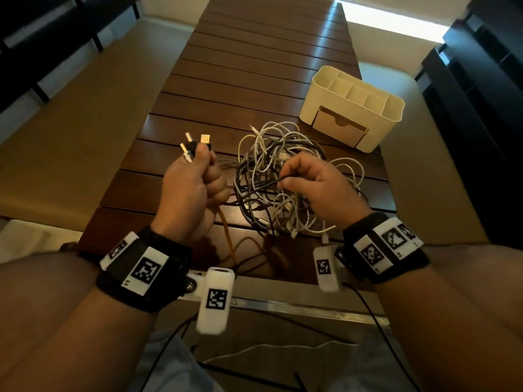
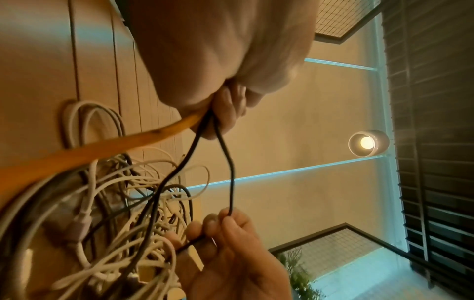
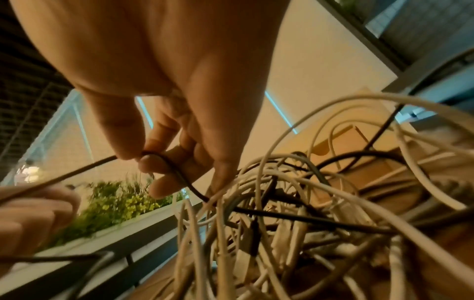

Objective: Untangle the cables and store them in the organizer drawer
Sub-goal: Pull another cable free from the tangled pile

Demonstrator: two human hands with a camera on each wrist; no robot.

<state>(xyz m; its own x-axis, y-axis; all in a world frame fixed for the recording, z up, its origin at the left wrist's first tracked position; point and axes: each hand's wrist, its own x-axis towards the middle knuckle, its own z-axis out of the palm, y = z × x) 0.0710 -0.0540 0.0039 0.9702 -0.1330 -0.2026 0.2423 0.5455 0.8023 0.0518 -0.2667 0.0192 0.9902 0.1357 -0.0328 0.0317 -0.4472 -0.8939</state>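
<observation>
The left hand (image 1: 190, 184), raised in a fist, grips several cable ends (image 1: 194, 145); the right hand (image 1: 317, 184) pinches a black cable (image 1: 261, 188) over the tangle (image 1: 283, 176). Wristband (image 1: 386, 247) markings look unreadable.

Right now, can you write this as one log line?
left hand: grips plugs | right hand: pinches black cable | pile: tangled | drawer: shut

Left hand (image 1: 188, 182) fisted, raised; right hand (image 1: 317, 182) fingertips pinched

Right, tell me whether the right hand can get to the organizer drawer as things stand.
Probably yes, but not freely: the right hand pinches a black cable, and the cable tangle lies between it and the drawer. Nothing blocks the drawer front itself, so it would have to let go first.
</observation>
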